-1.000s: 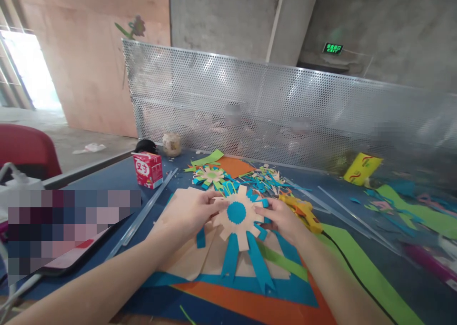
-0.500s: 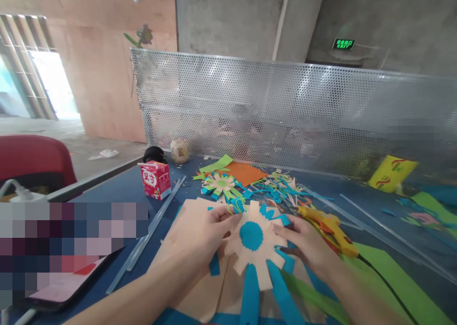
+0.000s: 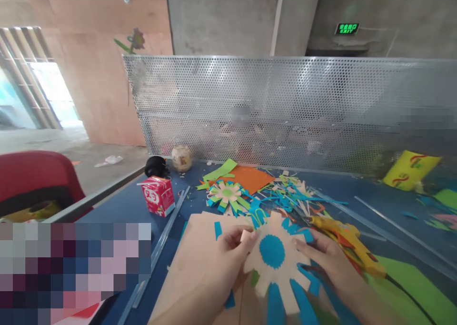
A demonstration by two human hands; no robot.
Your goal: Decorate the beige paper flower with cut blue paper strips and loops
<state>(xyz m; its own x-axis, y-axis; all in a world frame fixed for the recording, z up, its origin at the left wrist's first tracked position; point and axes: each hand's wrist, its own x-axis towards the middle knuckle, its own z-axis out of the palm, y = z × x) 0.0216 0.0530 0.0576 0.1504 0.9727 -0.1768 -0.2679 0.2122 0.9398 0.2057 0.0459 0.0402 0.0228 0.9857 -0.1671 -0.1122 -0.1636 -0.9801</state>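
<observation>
A layered cut-out flower (image 3: pixel 272 251), with pale peach strip petals, a scalloped blue centre and blue petals behind, is held between my two hands. My left hand (image 3: pixel 228 263) pinches a pale petal at the flower's left side between thumb and fingers. On the opposite side, my right hand (image 3: pixel 326 256) grips the edge, thumb on the front and fingers behind. Under the flower lie pale peach sheets (image 3: pixel 194 263) with blue strips on them. A finished-looking smaller flower (image 3: pixel 226 192) with a green centre rests just beyond.
A yellow glue gun (image 3: pixel 342 232) with a black cord lies at right, near clear glue sticks (image 3: pixel 162 239). Paper scraps (image 3: pixel 293 189), an orange sheet (image 3: pixel 250 178) and a red drink carton (image 3: pixel 159 196) sit farther back. A perforated metal screen (image 3: pixel 221 86) borders the table.
My left hand has shifted from the flower's upper left to a pale petal on its left side. The right hand keeps its grip. The whole view has swung slightly.
</observation>
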